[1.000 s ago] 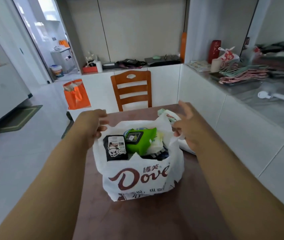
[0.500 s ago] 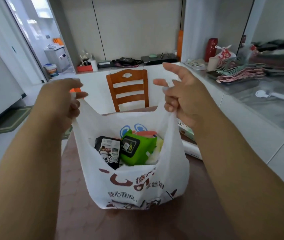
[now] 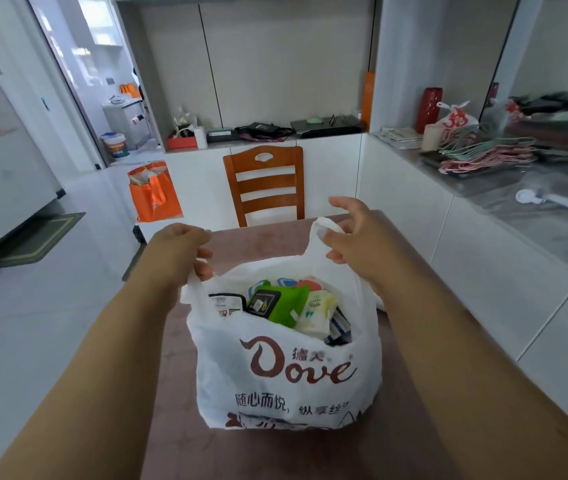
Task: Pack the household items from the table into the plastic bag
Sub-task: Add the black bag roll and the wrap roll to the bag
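Lowered onto the table (image 3: 185, 427), the bulging white Dove bag (image 3: 286, 372) has both hands clamped on its handles

Bag (image 3: 286, 368) sits on worktop (image 3: 414, 445) in front of me, packets (image 3: 277, 303) inside it. My left hand (image 3: 180, 252) at its left handle, right hand (image 3: 355, 237) at right handle. Chair (image 3: 265, 183) behind worktop, counter (image 3: 535, 202) to the right.
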